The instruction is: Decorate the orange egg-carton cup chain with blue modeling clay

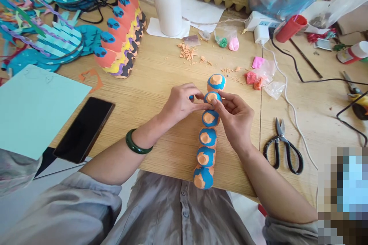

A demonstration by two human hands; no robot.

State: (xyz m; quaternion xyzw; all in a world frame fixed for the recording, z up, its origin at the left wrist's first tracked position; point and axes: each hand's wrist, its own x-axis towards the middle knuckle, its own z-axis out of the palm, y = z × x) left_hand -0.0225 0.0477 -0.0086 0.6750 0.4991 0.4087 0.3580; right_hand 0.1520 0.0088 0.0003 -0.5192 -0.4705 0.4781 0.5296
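Note:
A row of rounded bumps (208, 137), coated in orange and blue clay, runs from the table's front edge away from me. It looks like a strip of egg carton. My right hand (237, 116) grips the second bump from the far end, its thumb and fingertips pressed on the blue ring. From the other side, my left hand (182, 101) reaches the same bump with its fingertips touching the edge. A small piece of blue clay (191, 98) shows within the curled fingers of that hand. On the left wrist is a dark green bangle (139, 141).
A phone (84, 129) and a pale green sheet (43, 111) lie left. Behind them stands a painted egg-carton piece (122, 32) beside a white bottle (166, 5). Orange scraps (188, 51), black-handled scissors (283, 147), bagged clay (254, 78) and cables (284, 95) lie around.

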